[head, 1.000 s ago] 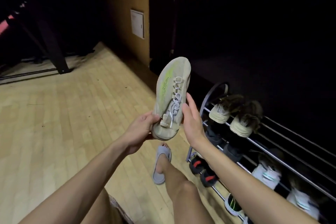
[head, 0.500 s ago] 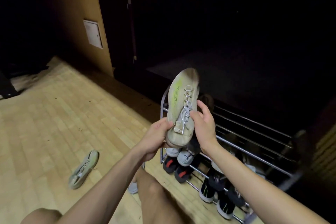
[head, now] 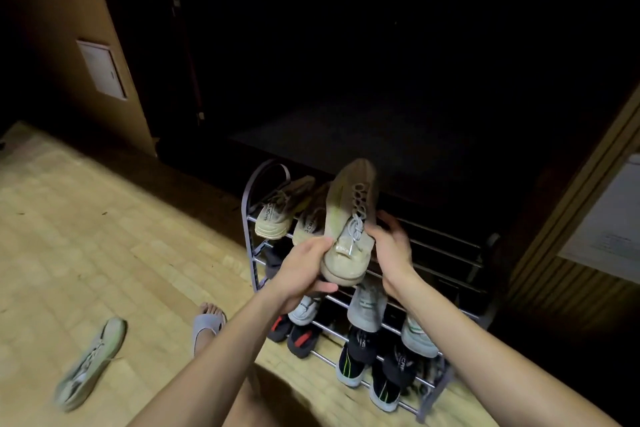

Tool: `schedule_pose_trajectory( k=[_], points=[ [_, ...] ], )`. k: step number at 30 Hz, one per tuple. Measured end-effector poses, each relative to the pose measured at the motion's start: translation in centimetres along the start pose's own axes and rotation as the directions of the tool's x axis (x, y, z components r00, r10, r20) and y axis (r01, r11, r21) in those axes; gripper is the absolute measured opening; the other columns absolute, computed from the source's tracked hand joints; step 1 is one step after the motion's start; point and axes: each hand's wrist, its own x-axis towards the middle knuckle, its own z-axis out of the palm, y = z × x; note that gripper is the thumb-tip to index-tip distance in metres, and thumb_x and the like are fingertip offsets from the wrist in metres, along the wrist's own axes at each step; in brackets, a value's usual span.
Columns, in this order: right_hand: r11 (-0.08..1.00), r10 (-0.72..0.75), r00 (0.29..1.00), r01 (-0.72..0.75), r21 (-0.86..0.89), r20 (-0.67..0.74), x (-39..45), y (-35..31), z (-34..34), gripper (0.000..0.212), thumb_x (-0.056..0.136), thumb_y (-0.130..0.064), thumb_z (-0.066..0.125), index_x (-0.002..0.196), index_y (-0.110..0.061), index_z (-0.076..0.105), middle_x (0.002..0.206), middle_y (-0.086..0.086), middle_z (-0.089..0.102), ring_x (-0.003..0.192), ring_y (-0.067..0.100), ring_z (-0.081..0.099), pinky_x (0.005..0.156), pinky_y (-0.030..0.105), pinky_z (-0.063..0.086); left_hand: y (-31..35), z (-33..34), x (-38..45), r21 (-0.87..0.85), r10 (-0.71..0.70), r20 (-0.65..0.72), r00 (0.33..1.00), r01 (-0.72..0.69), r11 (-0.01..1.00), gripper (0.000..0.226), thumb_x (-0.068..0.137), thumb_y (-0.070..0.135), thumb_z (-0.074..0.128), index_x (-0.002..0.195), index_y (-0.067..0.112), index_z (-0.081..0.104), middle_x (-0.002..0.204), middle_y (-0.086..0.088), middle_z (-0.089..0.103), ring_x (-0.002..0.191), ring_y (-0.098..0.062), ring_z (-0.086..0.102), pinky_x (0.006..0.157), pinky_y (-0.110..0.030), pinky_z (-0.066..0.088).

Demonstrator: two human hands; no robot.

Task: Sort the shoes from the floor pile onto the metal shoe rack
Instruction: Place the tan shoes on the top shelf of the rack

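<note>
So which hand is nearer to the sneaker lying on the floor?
Left. The left hand grips the held sneaker's heel, closer to the floor sneaker; the right hand is farther right.

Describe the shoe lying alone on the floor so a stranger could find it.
Start at the metal shoe rack, then look left across the wooden floor. The pale sneaker lies there alone, left of a foot in a grey slide, with greenish tint and white laces.
</note>
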Motion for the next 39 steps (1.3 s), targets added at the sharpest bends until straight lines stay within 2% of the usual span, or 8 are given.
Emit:
schedule_pose_trajectory(
  k=[5,12,18,23,27,30,34,39],
  points=[
    [0.999,0.046,0.998,-0.046,0.012,-0.040,2.3,1.5,-1.8,0.027,0.086,-0.022,0.067,0.107,-0.037,0.060,0.110,0.000,0.071,0.098,0.018,0.067,0.088,0.038,0.054,-1.4,1.5,1.6,-0.023,0.026,-0.036,0.999,-0.027,0.999,0.038,0.097,0.037,0.054,0.131,0.021,0.056,0.123,-0.005,0.066,0.102,-0.017,0.067,0.062,-0.025,0.055],
    [0.999,0.037,0.998,-0.036,0.019,-0.057,5.2,3.3,-3.6,0.025,0.091,-0.013,0.059,0.115,-0.018,0.064,0.109,0.008,0.072,0.095,0.025,0.068,0.085,0.043,0.055,-1.9,3.1,3.5,0.039,0.067,-0.077,0.995,-0.064,0.997,0.019,0.099,0.028,0.049,0.116,0.031,0.059,0.123,0.001,0.065,0.111,-0.007,0.060,0.085,-0.032,0.056],
    [0.994,0.110,0.981,-0.105,0.039,-0.163,8.1,5.7,-4.2,0.020,0.088,-0.018,0.064,0.107,-0.025,0.065,0.108,0.012,0.072,0.100,0.033,0.068,0.093,0.051,0.054,-2.6,4.7,5.4,0.079,0.064,-0.096,0.993,-0.057,0.995,0.036,0.101,0.026,0.047,0.135,0.017,0.054,0.124,0.001,0.061,0.103,-0.005,0.058,0.079,-0.026,0.053],
    [0.991,0.130,0.972,-0.125,0.038,-0.197,9.9,7.2,-4.1,0.028,0.091,-0.016,0.061,0.119,-0.015,0.063,0.115,0.016,0.069,0.104,0.033,0.066,0.094,0.050,0.053,-3.1,5.8,6.9,0.072,0.054,-0.117,0.992,-0.046,0.996,0.037,0.100,0.024,0.048,0.135,0.014,0.055,0.100,0.004,0.064,0.081,-0.006,0.055,0.073,-0.025,0.048],
    [0.992,0.109,0.969,-0.119,-0.032,-0.222,10.5,7.9,-4.1,0.029,0.093,-0.017,0.060,0.121,-0.011,0.063,0.117,0.015,0.068,0.106,0.030,0.066,0.094,0.044,0.053,-4.0,5.7,7.9,0.111,0.034,-0.111,0.993,-0.022,0.994,0.039,0.100,0.027,0.047,0.135,0.014,0.055,0.113,0.000,0.065,0.089,-0.004,0.058,0.077,-0.025,0.049],
    [0.992,0.066,0.966,-0.090,-0.086,-0.248,10.3,8.2,-4.0,0.027,0.095,-0.024,0.059,0.119,-0.014,0.065,0.117,0.012,0.068,0.107,0.027,0.065,0.094,0.040,0.052,-4.5,5.8,8.4,0.109,0.001,-0.104,0.995,0.011,0.994,0.038,0.100,0.030,0.045,0.131,0.014,0.059,0.117,-0.002,0.066,0.091,-0.005,0.059,0.071,-0.020,0.047],
    [0.988,0.059,0.961,-0.095,-0.125,-0.269,10.1,8.9,-3.9,0.023,0.096,-0.043,0.053,0.106,-0.028,0.067,0.113,0.007,0.070,0.102,0.024,0.066,0.092,0.041,0.053,-4.9,6.4,8.3,0.087,-0.014,-0.074,0.997,0.020,0.996,0.034,0.100,0.030,0.041,0.112,0.012,0.067,0.094,-0.001,0.063,0.081,-0.011,0.056,0.072,-0.023,0.048],
    [0.963,0.065,0.952,-0.139,-0.231,-0.300,9.7,8.7,-3.9,0.051,0.098,-0.054,0.037,0.122,-0.018,0.064,0.121,0.011,0.066,0.112,0.032,0.062,0.094,0.036,0.047,-4.8,6.8,8.6,0.056,-0.028,-0.054,0.998,0.031,0.998,0.041,0.097,0.035,0.041,0.105,0.003,0.066,0.089,-0.004,0.064,0.080,-0.014,0.059,0.079,-0.034,0.053]
  ],
)
